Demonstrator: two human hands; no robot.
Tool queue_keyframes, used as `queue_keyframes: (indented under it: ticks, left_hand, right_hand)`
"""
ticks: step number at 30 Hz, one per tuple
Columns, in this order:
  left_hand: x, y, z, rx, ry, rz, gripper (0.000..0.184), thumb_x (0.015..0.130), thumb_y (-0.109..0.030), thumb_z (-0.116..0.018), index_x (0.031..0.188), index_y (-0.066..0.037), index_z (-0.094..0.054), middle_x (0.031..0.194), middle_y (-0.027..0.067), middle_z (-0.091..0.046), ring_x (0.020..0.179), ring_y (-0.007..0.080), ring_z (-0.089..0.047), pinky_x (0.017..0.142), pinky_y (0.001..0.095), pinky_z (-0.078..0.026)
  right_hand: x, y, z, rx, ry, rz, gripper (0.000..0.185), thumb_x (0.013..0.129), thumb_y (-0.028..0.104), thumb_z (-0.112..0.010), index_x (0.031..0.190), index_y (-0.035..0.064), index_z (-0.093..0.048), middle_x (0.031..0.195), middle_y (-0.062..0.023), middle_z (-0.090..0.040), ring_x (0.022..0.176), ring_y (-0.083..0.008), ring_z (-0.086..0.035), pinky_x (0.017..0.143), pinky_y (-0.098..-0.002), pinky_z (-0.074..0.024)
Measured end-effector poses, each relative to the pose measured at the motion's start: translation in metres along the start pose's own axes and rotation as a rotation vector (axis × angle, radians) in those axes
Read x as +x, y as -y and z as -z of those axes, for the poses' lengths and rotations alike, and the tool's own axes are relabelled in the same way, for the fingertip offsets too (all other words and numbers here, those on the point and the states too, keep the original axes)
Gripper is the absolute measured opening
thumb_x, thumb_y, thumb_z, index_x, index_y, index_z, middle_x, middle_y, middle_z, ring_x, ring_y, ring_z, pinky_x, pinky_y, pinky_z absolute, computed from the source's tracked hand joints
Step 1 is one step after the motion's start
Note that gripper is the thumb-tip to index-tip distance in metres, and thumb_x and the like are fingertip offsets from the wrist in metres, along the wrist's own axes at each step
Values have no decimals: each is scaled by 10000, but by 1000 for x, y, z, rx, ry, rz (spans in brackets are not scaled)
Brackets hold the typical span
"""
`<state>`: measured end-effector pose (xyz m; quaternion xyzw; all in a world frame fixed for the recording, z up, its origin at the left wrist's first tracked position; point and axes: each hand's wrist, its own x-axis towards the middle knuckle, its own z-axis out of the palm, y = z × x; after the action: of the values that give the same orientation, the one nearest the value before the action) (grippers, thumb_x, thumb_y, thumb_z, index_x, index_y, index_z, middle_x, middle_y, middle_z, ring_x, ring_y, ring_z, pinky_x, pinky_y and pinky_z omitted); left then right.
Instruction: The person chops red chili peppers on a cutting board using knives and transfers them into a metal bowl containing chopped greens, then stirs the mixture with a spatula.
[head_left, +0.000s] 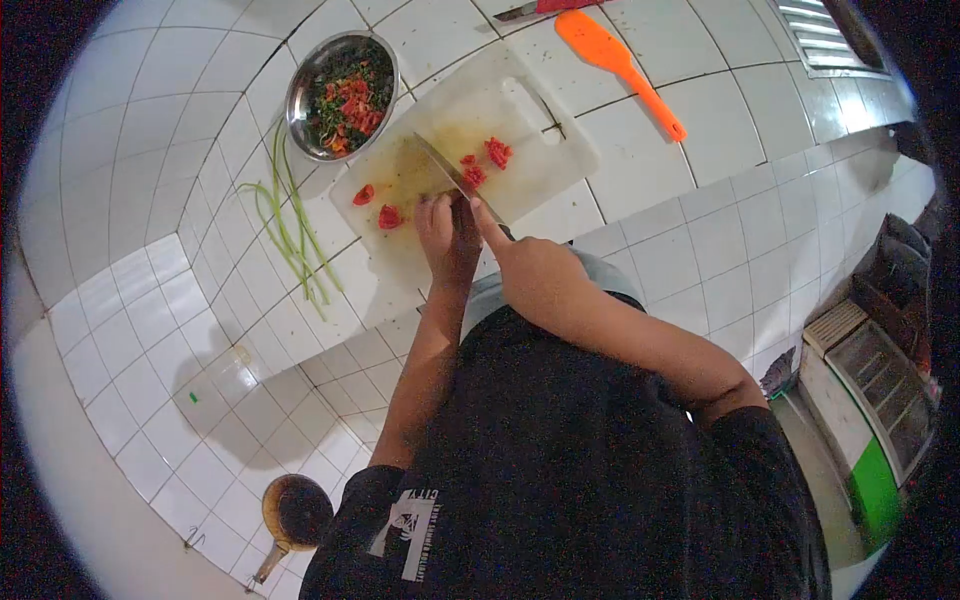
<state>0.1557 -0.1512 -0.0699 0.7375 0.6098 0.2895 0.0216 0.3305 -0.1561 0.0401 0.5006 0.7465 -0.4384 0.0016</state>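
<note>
My right hand [540, 268] is wrapped round the handle of a kitchen knife [437, 157], its index finger stretched along the blade's spine. The blade lies low over a white cutting board [572, 165] stained yellowish-brown. Close beside the blade, my left hand [445, 232] rests on the board with fingers curled; whatever they hold is hidden. Chopped tomato [474, 176] lies beyond the blade, with another chopped heap [498, 152] further right. To the left of my left hand sit two larger tomato pieces [389, 216].
A metal bowl [298, 98] of chopped greens and red bits stands at the board's far left. Long green stems [285, 225] lie left of the board. An orange spatula [622, 68] rests on the tiled counter, right. A red-handled tool [565, 5] is at the top edge. A pan [297, 510] is lower left.
</note>
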Motion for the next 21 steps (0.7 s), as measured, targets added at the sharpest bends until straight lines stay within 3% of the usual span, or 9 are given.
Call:
queue_keyframes:
  ticks: [1,10,15,18,21]
  left_hand:
    - [-1,1,-2,-89,-25,88,187,860,-60,-657,1030,4,-611,982,167,-621,952,400,-577,918,536,-443]
    - [-16,22,-11,-104,40,165,311,833,-117,-674,1123,-14,-634,1100,141,-617,1114,382,-558,1084,552,-372]
    - [-15,21,-11,-92,1,151,312,825,-178,-694,1092,-21,-653,1090,123,-609,1084,357,-552,997,512,-402]
    - [-2,11,-4,-66,-13,126,271,853,-214,-692,1060,-41,-673,1063,109,-606,1041,338,-553,936,473,-403]
    - [3,1,4,-41,-1,123,210,879,-227,-690,1018,-70,-688,1036,97,-609,1010,314,-556,926,445,-386]
  right_hand:
    - [0,-1,1,-1,3,3,848,897,80,-515,1611,145,-63,732,-255,-677,644,-440,-678,617,-561,-551]
    - [40,-21,-11,-26,-7,1,841,896,107,-532,1611,211,-101,739,-256,-679,673,-435,-687,608,-538,-552]
    - [46,-18,-5,-54,-60,20,819,903,126,-532,1607,257,-134,750,-241,-682,662,-422,-684,600,-539,-544]
    - [34,-17,7,-130,-27,-27,816,911,161,-542,1610,224,-126,778,-207,-695,674,-374,-703,572,-501,-560]
    - [16,-14,26,-61,72,-61,761,925,139,-511,1598,216,-165,766,-259,-682,688,-433,-685,636,-547,-544]
